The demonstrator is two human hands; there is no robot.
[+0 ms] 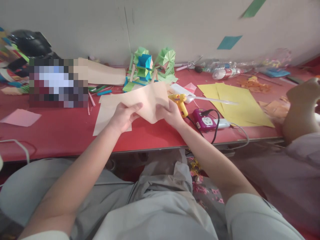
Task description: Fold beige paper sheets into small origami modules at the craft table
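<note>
as both hands (124, 116) (170, 113) pinch the peach sheet (147, 100), its edges hang free

both hands (124, 116) (170, 113) raised side by side, fingers pinched closed.

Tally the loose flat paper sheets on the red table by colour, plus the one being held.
Peach sheet, held by left hand and right hand: 1
Peach sheet on table: 1
Yellow sheets: 2
Pink sheet: 1
Total: 5
</note>
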